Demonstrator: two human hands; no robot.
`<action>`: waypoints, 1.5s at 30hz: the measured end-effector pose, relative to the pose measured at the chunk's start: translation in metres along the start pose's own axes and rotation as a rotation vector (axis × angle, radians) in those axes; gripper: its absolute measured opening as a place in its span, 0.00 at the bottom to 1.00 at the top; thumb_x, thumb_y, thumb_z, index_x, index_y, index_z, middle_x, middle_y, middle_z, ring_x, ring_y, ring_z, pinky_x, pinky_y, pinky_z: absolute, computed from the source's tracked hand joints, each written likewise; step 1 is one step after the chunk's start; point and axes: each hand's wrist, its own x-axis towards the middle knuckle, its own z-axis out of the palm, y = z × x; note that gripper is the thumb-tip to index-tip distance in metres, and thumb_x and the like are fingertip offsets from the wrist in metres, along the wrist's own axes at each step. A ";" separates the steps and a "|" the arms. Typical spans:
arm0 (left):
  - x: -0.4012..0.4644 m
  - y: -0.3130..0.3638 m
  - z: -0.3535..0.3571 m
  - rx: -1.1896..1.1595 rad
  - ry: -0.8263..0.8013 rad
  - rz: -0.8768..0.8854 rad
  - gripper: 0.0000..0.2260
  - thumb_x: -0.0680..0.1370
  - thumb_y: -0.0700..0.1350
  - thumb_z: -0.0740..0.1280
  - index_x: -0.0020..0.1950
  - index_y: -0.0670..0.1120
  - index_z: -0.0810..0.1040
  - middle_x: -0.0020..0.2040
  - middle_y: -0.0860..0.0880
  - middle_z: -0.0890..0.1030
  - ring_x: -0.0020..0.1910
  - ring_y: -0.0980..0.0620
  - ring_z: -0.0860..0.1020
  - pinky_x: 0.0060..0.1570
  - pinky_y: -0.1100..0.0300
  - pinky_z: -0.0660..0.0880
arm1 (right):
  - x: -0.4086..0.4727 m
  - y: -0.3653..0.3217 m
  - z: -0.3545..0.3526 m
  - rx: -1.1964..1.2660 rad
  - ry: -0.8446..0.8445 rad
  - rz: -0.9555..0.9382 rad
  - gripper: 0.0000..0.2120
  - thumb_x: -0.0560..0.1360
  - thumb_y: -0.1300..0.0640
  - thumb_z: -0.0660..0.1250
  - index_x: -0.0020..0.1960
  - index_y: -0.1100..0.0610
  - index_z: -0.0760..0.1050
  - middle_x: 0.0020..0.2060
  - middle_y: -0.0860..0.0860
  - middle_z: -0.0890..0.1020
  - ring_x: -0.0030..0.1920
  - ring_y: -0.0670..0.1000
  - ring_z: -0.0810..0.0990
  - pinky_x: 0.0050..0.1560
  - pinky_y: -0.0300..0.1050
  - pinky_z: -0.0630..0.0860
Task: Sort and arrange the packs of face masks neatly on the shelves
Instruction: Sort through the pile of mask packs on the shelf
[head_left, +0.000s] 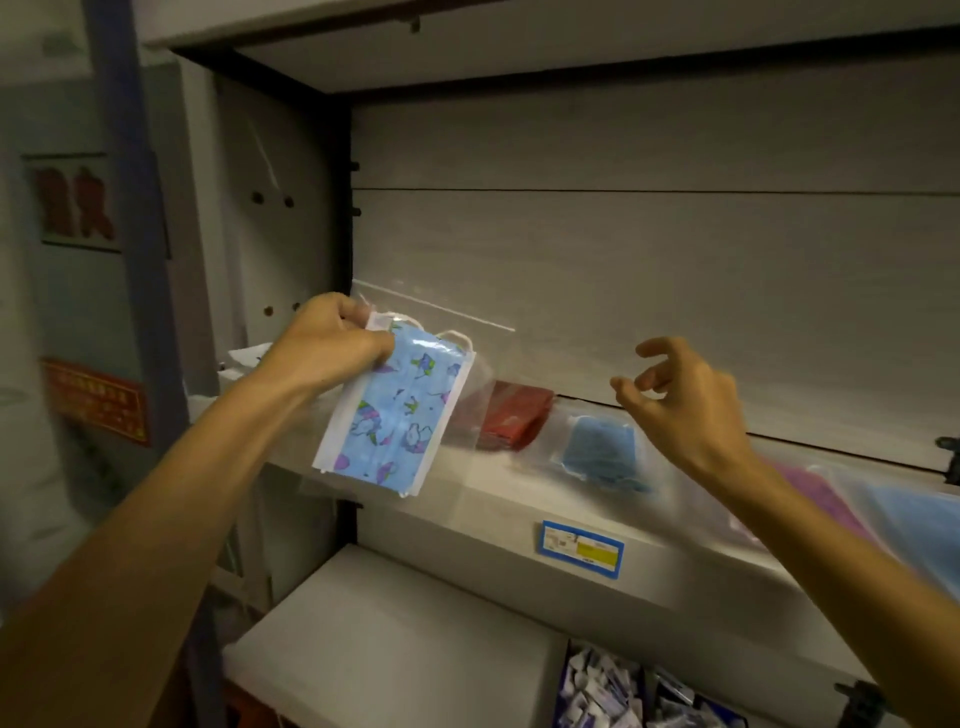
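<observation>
Up at the left, left hand (332, 338) raised in front of the shelf (498, 499), arm stretched forward, grip clenched on the top corner of a clear pack of patterned blue masks (395, 415) so that it hangs tilted in the air above the shelf's front edge, touching nothing else. Further right, right hand (680, 400) lifted at about the same height, fingers loosely curled and spread, grip released and holding nothing, hovering over the shelf. Pale shelf board underneath, backed by a pale panelled wall, with a dark upright post at the left corner. Lying flat on the shelf, left to right: red mask pack (514, 415) just behind the hanging pack, blue mask pack (602, 447) beside it, purple mask pack (821, 493) partly hidden by the right forearm, light blue mask pack (919, 525) at the frame's edge. Fixed to the shelf's front lip, price label (582, 548). Lower down, white box (395, 644) at the left and bins of small wrapped sachets (602, 686) to its right. Dim lighting, edges blurred.
</observation>
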 end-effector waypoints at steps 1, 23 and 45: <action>0.008 -0.003 -0.002 -0.016 0.001 0.010 0.09 0.71 0.36 0.68 0.50 0.44 0.75 0.42 0.50 0.77 0.37 0.57 0.73 0.33 0.63 0.69 | 0.006 -0.004 0.004 -0.003 0.002 -0.011 0.21 0.75 0.45 0.68 0.64 0.53 0.70 0.47 0.52 0.82 0.47 0.53 0.80 0.51 0.53 0.79; 0.197 -0.093 0.002 -0.166 -0.187 0.137 0.12 0.66 0.38 0.77 0.38 0.49 0.76 0.42 0.45 0.80 0.40 0.50 0.77 0.46 0.59 0.75 | 0.077 -0.085 0.119 -0.226 -0.054 -0.067 0.23 0.76 0.48 0.67 0.68 0.52 0.66 0.50 0.51 0.80 0.56 0.55 0.76 0.58 0.58 0.73; 0.198 -0.125 0.051 0.558 -0.226 0.564 0.18 0.77 0.51 0.66 0.64 0.48 0.69 0.62 0.44 0.75 0.61 0.41 0.71 0.58 0.51 0.67 | 0.051 -0.094 0.127 -0.361 -0.033 0.031 0.21 0.76 0.51 0.69 0.66 0.54 0.69 0.50 0.52 0.81 0.54 0.55 0.77 0.55 0.55 0.75</action>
